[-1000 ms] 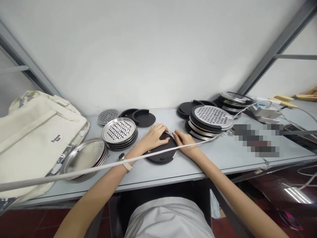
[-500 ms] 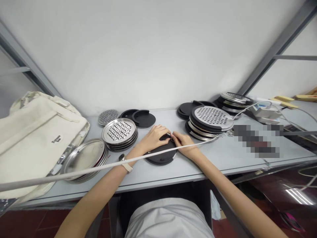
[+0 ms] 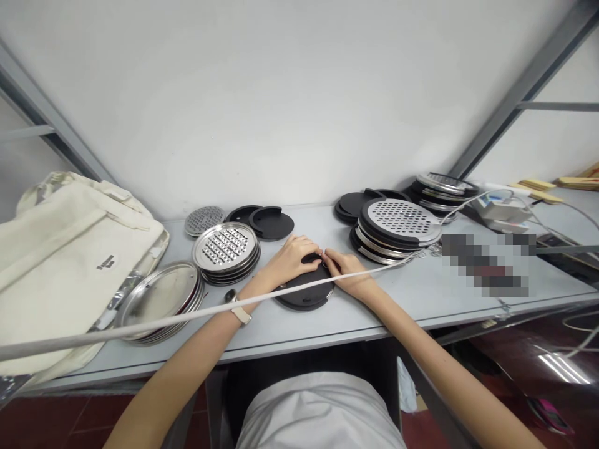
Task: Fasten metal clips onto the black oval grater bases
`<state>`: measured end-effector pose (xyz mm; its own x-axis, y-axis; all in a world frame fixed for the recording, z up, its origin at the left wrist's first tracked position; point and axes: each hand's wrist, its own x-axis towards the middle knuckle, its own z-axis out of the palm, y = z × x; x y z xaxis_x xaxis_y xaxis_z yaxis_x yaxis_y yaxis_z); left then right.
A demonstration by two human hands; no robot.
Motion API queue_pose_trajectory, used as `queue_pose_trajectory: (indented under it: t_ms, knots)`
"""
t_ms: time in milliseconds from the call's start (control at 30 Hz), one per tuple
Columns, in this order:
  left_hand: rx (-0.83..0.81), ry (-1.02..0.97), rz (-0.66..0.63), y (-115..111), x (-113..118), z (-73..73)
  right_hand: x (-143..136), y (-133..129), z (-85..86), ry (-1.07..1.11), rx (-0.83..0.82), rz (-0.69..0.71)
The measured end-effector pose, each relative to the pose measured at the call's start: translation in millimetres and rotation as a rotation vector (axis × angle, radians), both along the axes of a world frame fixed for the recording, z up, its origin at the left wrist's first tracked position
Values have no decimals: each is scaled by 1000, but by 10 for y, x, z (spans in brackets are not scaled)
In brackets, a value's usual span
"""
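- We see a matte black, flat, round disc (image 3: 304,299) on the pale grey tabletop (image 3: 262,340), between both hands; a silver edge shows at its right.
- We note the left hand (image 3: 292,259) clamped on its far rim.
- The right hand (image 3: 349,271) bunches its fingertips there; we cannot tell whether they grip anything.
- We cannot read the small dark lettering on the cream cloth bag (image 3: 56,249).
- A white cable (image 3: 105,335) crosses our view of the disc.
- Silver perforated metal discs (image 3: 225,245) stand stacked at left.
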<state>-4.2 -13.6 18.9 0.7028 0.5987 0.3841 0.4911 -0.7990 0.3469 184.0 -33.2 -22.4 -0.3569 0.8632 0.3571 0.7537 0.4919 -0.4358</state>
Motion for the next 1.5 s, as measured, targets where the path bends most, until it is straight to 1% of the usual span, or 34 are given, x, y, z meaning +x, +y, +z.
queue_pose_trajectory:
  t_ms: [633, 1200, 1500]
  knots:
    - [-5, -19, -24, 24, 21, -19, 9, 22, -31, -37, -22, -11]
    - [-15, -30, -34, 47, 27, -48, 3, 15, 38, -65, -62, -27]
    - [-19, -14, -44, 42, 26, -11, 10, 9, 50, -67, -60, -30]
